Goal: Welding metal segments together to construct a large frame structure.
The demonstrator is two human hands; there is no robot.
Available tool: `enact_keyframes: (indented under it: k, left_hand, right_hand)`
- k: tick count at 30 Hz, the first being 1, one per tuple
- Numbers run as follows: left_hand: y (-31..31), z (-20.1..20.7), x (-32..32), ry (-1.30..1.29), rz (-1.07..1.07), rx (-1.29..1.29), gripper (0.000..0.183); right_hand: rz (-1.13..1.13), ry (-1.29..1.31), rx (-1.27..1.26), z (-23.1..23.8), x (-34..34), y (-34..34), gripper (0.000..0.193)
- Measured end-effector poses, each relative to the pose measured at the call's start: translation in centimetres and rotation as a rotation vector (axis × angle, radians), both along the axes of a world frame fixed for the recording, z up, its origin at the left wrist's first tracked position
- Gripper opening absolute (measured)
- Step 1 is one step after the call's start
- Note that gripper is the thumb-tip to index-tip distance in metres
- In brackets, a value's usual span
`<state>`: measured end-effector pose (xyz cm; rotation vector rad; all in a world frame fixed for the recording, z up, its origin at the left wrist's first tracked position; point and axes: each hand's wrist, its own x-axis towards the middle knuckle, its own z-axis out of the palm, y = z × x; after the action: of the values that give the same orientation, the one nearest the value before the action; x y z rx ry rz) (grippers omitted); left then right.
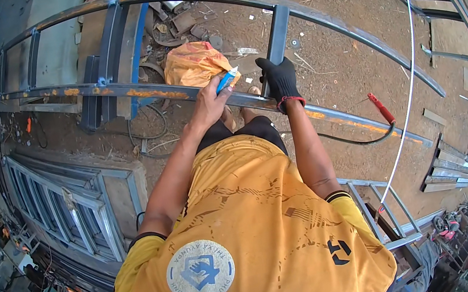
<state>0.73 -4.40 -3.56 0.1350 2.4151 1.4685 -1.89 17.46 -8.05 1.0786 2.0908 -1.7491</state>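
My bare left hand (211,105) is closed around a short blue pen-like tool (227,80) with a pale tip; its exact kind is unclear. This hand is just above the near rail (143,93) of a long steel frame with rusty orange patches. In a black glove, my right hand (279,77) grips the lower end of a dark steel crossbar (278,32). That bar stretches from the near rail to the curved far rail (317,15). The glove hides where the bar meets the near rail. Beyond my left hand lies a crumpled orange sack (194,64).
A red-handled electrode holder (381,109) with a black cable lies on the dirt floor at right. Near it, a long thin white rod (405,103) slants across. Grey metal frames (74,215) are stacked at left. Flat bars (450,167) lie at far right. Metal scraps surround the sack.
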Motion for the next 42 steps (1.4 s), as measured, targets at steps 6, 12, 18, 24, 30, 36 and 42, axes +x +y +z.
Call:
enact_keyframes:
  k: [6, 12, 18, 24, 30, 36, 42]
  left_hand:
    - [-1.2, -1.2, 1.5, -0.018, -0.069, 0.008, 0.025]
    - [-0.9, -2.0, 1.6, 0.060, -0.128, -0.022, 0.032]
    - [0.3, -2.6, 0.8, 0.134, -0.215, -0.048, 0.039]
    - [-0.1, -3.3, 0.6, 0.097, -0.206, -0.026, 0.041]
    - [-0.1, -2.8, -0.3, -0.043, -0.212, -0.011, 0.042]
    - [0.3, -2.6, -0.4, 0.042, -0.196, 0.058, 0.024]
    - [0.2, -2.8, -0.7, -0.013, -0.229, -0.002, 0.025]
  right_hand:
    - [0.010, 0.037, 0.002, 0.2, 0.5, 0.0, 0.043]
    - [0.015, 0.027, 0.047, 0.5, 0.2, -0.5, 0.041]
    - [0.040, 0.037, 0.378, -3.4, 0.3, 0.0, 0.040]
    - [0.032, 0.031, 0.050, -1.1, 0.1, -0.5, 0.041]
    - [0.097, 0.024, 0.147, -1.8, -0.1, 0.5, 0.042]
    - [0.126, -0.017, 0.234, -2.4, -0.1, 0.3, 0.044]
    - [0.243, -0.115, 0.299, -3.3, -0.6, 1.3, 0.051]
